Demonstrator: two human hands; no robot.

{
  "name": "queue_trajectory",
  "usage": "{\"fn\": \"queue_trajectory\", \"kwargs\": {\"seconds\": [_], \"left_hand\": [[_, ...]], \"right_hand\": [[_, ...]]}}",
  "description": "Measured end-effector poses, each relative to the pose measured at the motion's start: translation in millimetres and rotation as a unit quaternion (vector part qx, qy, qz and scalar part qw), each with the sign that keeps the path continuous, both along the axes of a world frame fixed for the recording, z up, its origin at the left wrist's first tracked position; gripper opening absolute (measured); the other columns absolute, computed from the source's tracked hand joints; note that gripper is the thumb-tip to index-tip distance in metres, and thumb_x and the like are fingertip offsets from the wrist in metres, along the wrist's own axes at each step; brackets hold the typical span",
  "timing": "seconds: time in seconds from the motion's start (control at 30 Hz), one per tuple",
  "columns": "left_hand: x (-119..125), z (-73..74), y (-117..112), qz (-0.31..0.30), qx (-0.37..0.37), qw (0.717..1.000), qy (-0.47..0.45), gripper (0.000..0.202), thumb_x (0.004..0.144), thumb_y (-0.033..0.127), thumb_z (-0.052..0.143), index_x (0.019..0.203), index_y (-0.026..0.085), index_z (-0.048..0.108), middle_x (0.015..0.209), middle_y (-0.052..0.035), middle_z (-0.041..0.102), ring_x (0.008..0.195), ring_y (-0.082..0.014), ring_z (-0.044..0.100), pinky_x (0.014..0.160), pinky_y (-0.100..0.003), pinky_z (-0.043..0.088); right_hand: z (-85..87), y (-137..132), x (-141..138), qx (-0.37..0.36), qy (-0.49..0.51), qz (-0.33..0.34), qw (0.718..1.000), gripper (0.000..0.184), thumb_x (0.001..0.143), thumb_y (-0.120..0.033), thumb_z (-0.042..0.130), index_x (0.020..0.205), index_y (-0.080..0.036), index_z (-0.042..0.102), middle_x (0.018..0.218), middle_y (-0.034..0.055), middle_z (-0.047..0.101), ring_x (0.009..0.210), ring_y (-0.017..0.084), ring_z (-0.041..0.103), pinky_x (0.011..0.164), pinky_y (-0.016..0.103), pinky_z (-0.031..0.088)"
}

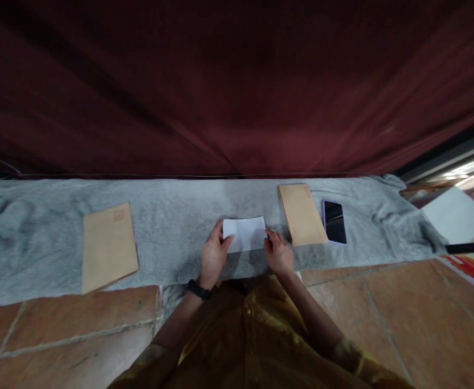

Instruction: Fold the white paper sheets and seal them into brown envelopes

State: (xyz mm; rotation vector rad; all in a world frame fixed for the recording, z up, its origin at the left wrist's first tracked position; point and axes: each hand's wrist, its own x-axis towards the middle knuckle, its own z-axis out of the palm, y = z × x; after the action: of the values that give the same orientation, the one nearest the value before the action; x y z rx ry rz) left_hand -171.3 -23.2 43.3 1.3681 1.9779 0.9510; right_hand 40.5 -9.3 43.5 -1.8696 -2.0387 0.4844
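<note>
A white sheet of paper (245, 233), folded or cut to a small oblong, is held low over the grey cloth between my two hands. My left hand (214, 254) grips its left end, thumb on top and fingers behind. At the right end, my right hand (278, 252) pinches the edge between thumb and fingers. Just right of that hand lies a stack of brown envelopes (302, 214). Further off to the left, a brown envelope or small pile of them (109, 247) rests at a slight slant.
A phone with a pale purple case (334, 222) lies beside the right-hand stack. Grey cloth (172, 227) covers the long narrow surface, with a dark red curtain (237, 97) behind it. A white sheet or board (458, 216) stands at the far right, above the tiled floor (366, 313).
</note>
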Motion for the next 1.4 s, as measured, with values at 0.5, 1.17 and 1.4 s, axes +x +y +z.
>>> {"fn": "queue_trajectory", "kwargs": {"seconds": [0.5,1.17,1.4], "left_hand": [[10.1,10.0,2.7,-0.019,-0.052,0.993,0.106,0.058,0.092,0.027,0.065,0.147,0.02,0.046,0.101,-0.007,0.075,0.087,-0.0227,0.071,0.076,-0.031,0.053],[14.1,-0.4,-38.5,-0.157,0.129,0.925,0.321,0.03,0.1,0.023,0.047,0.122,0.015,0.066,0.125,-0.0129,0.07,0.112,-0.028,0.066,0.099,-0.043,0.053],[13.2,-13.8,-68.1,-0.244,0.145,0.888,0.362,0.039,0.102,0.024,0.044,0.134,0.011,0.062,0.14,-0.0141,0.063,0.132,-0.0264,0.057,0.114,-0.043,0.045]], "right_hand": [[-1.1,-4.1,-0.1,0.073,-0.068,0.052,0.994,0.033,0.101,-0.023,0.045,0.128,-0.016,0.063,0.117,0.0145,0.068,0.103,0.026,0.065,0.086,0.036,0.053],[-5.9,-23.6,-20.3,0.096,0.01,0.267,0.959,0.045,0.106,-0.031,0.039,0.144,-0.012,0.054,0.153,0.014,0.049,0.145,0.027,0.041,0.12,0.05,0.037],[-0.2,-26.9,-19.8,0.081,0.014,0.286,0.955,0.047,0.106,-0.032,0.04,0.148,-0.015,0.05,0.155,0.0123,0.047,0.146,0.027,0.04,0.121,0.052,0.035]]}}
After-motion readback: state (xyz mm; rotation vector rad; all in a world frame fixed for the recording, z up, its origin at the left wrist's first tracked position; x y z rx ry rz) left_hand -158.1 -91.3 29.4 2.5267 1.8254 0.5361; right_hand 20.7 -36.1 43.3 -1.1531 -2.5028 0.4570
